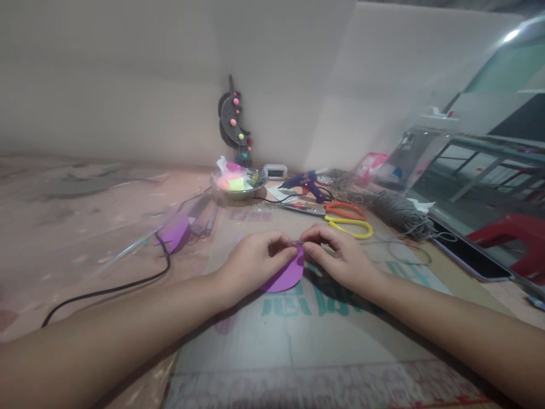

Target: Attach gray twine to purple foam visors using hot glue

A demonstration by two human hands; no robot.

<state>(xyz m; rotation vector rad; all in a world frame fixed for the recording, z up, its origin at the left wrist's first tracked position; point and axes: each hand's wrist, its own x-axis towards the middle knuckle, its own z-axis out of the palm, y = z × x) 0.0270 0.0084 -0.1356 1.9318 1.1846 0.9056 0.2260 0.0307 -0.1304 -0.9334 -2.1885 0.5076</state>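
A purple round foam piece (pixel 286 276) lies on a flat sheet of cardboard (pixel 306 335) in the middle of the table. My left hand (pixel 254 262) rests on its left part, fingers pinched at its top edge. My right hand (pixel 336 254) meets it from the right, thumb and forefinger pinched at the same spot. Something thin and grey, perhaps string, sits between the fingertips; it is too small to make out.
Behind the hands lie orange and yellow scissors (pixel 347 218), a purple glue gun (pixel 307 184), a pile of grey twine (pixel 394 210) and a metal bowl (pixel 240 186) of coloured bits. A phone (pixel 470 253) lies at right. A black cable (pixel 123 284) and more purple foam (pixel 174 234) lie at left.
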